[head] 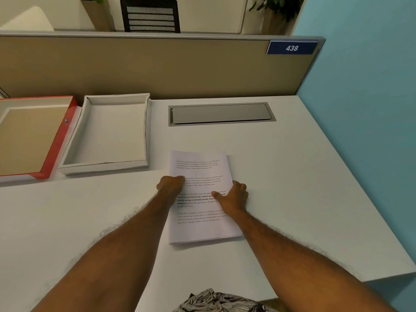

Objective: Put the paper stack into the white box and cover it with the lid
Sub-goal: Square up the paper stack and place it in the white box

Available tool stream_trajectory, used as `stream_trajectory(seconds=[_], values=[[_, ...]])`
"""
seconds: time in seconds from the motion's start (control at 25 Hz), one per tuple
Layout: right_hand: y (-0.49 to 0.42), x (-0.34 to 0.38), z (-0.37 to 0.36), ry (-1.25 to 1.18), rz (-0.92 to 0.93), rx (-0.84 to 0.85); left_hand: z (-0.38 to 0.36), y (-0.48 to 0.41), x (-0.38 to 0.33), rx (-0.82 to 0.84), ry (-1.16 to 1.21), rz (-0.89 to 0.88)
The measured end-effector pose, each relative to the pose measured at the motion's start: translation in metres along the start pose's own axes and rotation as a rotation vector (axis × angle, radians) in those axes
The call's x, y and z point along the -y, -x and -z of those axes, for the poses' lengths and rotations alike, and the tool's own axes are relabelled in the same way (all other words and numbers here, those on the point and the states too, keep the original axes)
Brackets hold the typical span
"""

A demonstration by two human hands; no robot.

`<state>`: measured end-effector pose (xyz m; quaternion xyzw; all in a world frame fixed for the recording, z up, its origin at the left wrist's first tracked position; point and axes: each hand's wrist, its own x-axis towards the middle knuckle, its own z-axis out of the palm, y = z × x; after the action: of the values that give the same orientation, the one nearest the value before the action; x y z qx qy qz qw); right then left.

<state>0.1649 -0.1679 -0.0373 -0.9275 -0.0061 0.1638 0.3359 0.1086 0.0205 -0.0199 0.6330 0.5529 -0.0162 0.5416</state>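
Observation:
A stack of printed white paper (198, 230) lies flat on the desk in front of me. My left hand (171, 185) grips its left edge with fingers curled. My right hand (234, 195) holds the right edge, thumb lying on the top sheet. The white box (147, 129) sits open and empty to the left, beyond the paper. Further left lies the lid (56, 149), upside down, red outside with a tan inside, partly cut off by the frame edge.
A grey cable hatch (221, 114) is set into the white desk (292, 188) behind the paper. A tan partition (157, 68) closes the back, a blue wall (371, 109) the right. The desk ends at the right near the wall.

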Motion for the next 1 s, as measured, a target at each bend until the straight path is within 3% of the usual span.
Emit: stream_trajectory(seconds=[0.2,0.36,0.48,0.64,0.88,1.0], values=[[-0.003,-0.002,-0.001,0.002,0.015,-0.001,-0.001,0.017,0.008,-0.026,-0.084,-0.260],[-0.017,-0.003,0.011,-0.075,0.002,0.091,0.007,0.034,0.016,-0.011,-0.035,-0.498],[-0.028,0.003,0.031,-0.435,-0.004,0.185,0.018,0.052,0.007,0.016,0.006,-0.632],[-0.021,0.021,0.059,-0.853,0.035,0.514,0.029,0.071,-0.009,0.030,0.050,-0.766],[-0.001,0.066,0.094,-0.776,0.284,0.183,0.036,0.091,-0.030,-0.001,0.276,-0.908],[0.008,0.078,0.100,-0.786,0.381,0.107,0.038,0.098,-0.036,-0.020,0.305,-0.983]])
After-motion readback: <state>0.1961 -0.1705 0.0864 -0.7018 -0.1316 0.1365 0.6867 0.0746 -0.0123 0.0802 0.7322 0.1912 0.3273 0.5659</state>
